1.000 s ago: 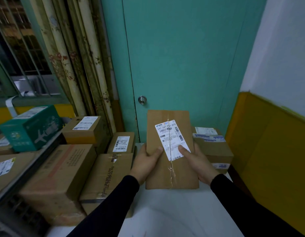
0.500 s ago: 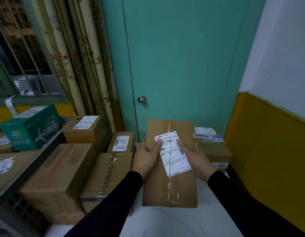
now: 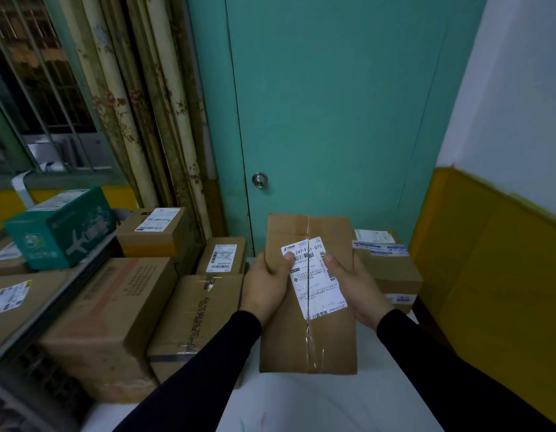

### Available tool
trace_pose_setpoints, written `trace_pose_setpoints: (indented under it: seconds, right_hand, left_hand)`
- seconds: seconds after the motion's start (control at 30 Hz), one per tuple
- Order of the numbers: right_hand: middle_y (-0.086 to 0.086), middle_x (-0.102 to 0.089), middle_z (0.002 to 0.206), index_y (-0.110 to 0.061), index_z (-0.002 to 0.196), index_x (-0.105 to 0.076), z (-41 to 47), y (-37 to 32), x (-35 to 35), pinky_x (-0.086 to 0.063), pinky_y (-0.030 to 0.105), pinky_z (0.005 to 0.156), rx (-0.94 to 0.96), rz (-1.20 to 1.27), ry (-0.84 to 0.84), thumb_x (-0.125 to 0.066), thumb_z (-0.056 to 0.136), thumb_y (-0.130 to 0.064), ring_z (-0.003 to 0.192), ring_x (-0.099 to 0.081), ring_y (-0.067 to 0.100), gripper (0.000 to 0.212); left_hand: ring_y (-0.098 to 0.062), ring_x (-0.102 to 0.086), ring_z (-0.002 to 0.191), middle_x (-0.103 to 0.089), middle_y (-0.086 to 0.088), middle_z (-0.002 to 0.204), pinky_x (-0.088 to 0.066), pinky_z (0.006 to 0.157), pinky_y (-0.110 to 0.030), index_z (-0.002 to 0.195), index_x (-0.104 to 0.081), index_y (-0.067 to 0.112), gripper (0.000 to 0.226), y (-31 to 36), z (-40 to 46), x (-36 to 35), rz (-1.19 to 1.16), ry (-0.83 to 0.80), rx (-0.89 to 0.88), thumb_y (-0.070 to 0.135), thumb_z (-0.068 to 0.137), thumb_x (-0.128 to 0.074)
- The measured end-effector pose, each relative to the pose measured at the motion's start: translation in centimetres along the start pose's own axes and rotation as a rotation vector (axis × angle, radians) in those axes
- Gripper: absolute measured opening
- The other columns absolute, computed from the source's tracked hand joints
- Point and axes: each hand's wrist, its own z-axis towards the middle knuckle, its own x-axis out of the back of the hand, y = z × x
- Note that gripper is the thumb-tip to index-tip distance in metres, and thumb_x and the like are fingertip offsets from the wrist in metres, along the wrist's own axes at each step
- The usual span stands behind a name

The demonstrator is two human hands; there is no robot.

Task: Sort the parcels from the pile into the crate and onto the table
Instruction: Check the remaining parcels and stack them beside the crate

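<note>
I hold a flat brown cardboard parcel (image 3: 308, 341) with a white shipping label and a strip of clear tape down its middle, above the white table (image 3: 332, 403). My left hand (image 3: 266, 286) grips its left edge, thumb on the label's top corner. My right hand (image 3: 353, 288) grips the right edge, thumb beside the label. Another taped brown parcel (image 3: 392, 266) lies on the table behind my right hand. No crate is in view.
Stacked cardboard boxes (image 3: 114, 316) fill the left side, with smaller labelled boxes (image 3: 222, 258) behind them. A green box (image 3: 57, 227) sits on a shelf at far left. A teal door (image 3: 332, 120) is ahead and a yellow wall panel (image 3: 488, 275) stands at right.
The parcel has come toward me and lower over the table, and my thumbs have slid up onto the top of the label.
</note>
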Motion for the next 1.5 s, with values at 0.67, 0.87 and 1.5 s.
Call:
trace_pose_setpoints:
  seconds: [0.67, 0.87, 1.5]
  right_hand:
    - [0.011, -0.07, 0.128, -0.018, 0.133, -0.065, 0.1, -0.6, 0.8, -0.043, 0.049, 0.113, -0.326, 0.308, -0.025, -0.055, 0.079, -0.081, 0.123, -0.065, 0.03, 0.084]
    - [0.01, -0.075, 0.117, -0.018, 0.125, -0.066, -0.6, -0.5, 0.8, -0.055, 0.045, 0.093, -0.356, 0.287, -0.164, -0.056, 0.092, -0.052, 0.105, -0.073, 0.026, 0.049]
    - [0.015, -0.072, 0.121, -0.014, 0.137, -0.051, -0.4, 1.2, 0.8, -0.061, 0.041, 0.083, -0.242, 0.194, -0.171, -0.081, 0.067, -0.013, 0.108, -0.071, 0.031, 0.076]
  left_hand:
    - [-0.033, -0.071, 0.103, -0.073, -0.019, 0.118, -0.055, 0.09, -0.042, 0.128, -0.063, 0.015, 0.057, 1.2, 0.2, 3.4, -0.633, -0.214, 0.424, 0.06, 0.096, -0.051]
    - [-0.036, -0.065, 0.115, -0.067, -0.021, 0.127, -0.053, 0.099, -0.047, 0.136, -0.057, 0.007, 0.051, 0.0, 0.1, 3.1, -0.514, -0.263, 0.47, 0.028, 0.089, -0.066]
    - [-0.031, -0.068, 0.111, -0.069, -0.012, 0.123, -0.055, 0.099, -0.05, 0.142, -0.044, 0.019, 0.081, -1.0, 0.1, 2.1, -0.383, -0.348, 0.299, 0.012, 0.072, -0.085]
